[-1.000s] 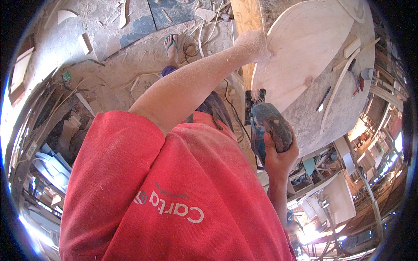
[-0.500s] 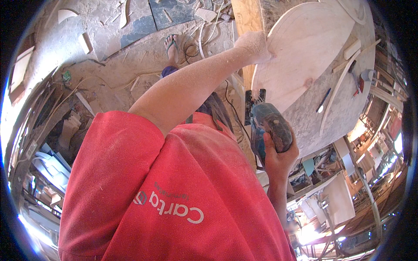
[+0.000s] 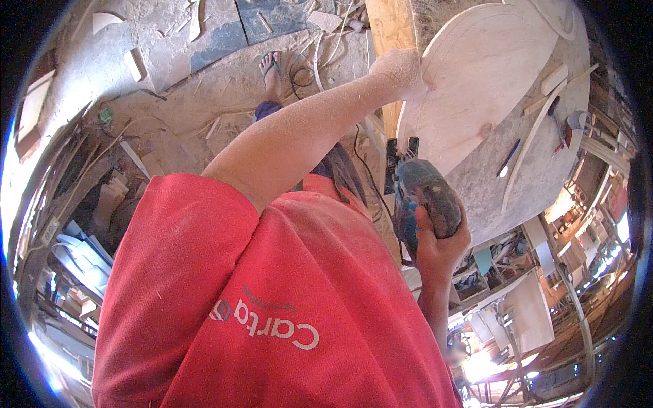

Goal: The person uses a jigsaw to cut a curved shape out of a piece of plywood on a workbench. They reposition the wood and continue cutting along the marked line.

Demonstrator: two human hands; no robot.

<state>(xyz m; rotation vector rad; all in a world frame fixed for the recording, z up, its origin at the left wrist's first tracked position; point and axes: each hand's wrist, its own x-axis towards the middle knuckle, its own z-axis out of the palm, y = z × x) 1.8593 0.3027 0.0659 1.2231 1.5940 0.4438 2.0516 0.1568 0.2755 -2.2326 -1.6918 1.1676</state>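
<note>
A pale plywood board (image 3: 486, 75) with a rounded edge lies over a grey, dusty worktop (image 3: 537, 180). My left hand (image 3: 403, 73) is closed on the board's left edge, with some of its fingers hidden. Closer to my body, my right hand (image 3: 441, 246) is wrapped around a dark, dusty jigsaw (image 3: 427, 194). The jigsaw's flat base sits at the near left corner of the board. Its blade cannot be made out.
On the worktop lie a curved wood strip (image 3: 530, 146), a pen (image 3: 509, 156) and a small wood block (image 3: 554, 79). A cable (image 3: 367, 170) hangs left of the jigsaw. Wood offcuts (image 3: 136, 66) litter the floor. A sandalled foot (image 3: 271, 66) stands there.
The whole view has shifted slightly. Both hands keep their grip, and the jigsaw and board hold nearly the same places relative to each other.
</note>
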